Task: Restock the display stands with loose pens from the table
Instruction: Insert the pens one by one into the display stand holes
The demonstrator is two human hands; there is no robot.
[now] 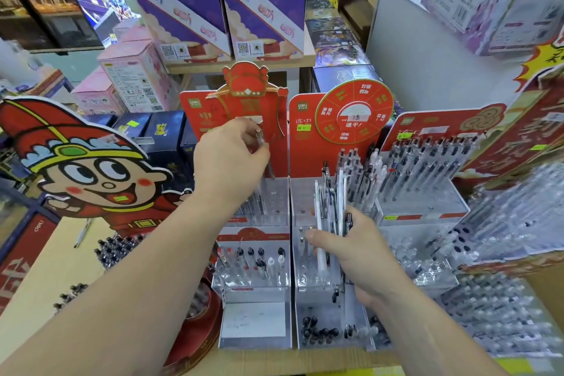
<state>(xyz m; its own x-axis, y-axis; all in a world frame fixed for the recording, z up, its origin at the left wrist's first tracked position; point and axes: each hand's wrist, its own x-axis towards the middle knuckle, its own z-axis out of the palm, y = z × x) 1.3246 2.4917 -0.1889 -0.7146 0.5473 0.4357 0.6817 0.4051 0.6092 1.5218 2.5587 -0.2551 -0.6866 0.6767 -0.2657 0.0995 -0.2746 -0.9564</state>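
My left hand [227, 159] pinches a clear pen [263, 152] by its top and holds it upright over the clear tiered slots of the left red display stand [276, 198]. My right hand [351, 241] grips a bundle of several loose pens [331, 207], white and clear, standing upright in front of the middle red stand [305, 143]. The left stand holds few pens; the stand at the right [427, 186] is densely filled. A lower clear rack [253, 265] holds several pens with black and white caps.
A cartoon cardboard figure [85, 168] stands at the left. Loose pens [113, 246] lie on the wooden table beside it. Clear racks of pens [500, 311] fill the right side. Purple boxes [219, 3] and pink boxes [134, 76] sit behind.
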